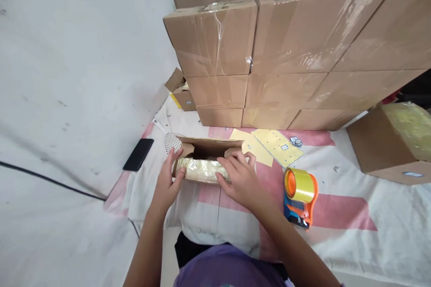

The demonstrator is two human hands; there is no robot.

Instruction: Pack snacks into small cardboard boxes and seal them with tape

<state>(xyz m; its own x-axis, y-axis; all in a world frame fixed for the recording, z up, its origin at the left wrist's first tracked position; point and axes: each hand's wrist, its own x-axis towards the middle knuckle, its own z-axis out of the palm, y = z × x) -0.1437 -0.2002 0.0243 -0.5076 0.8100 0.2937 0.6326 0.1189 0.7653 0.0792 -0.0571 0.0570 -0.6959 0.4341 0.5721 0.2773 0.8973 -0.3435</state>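
Observation:
A small open cardboard box (209, 147) lies on a pink-and-white cloth (336, 215) right in front of me, with a yellowish wrapped bundle (201, 169) filling it. My left hand (169, 178) curls round the box's left end, thumb on the bundle. My right hand (239, 177) lies on top at the right end, fingers bent over a flap and pressing on the bundle. An orange and blue tape dispenser (300, 195) with a yellow roll stands to the right of my right hand.
A wall of stacked taped cartons (289, 54) rises behind. Yellow sticker sheets (269, 145) lie before it. An open carton (393, 143) sits far right, a small open box (181, 91) at the left. A black phone (138, 154) lies left. A person sits behind the cartons.

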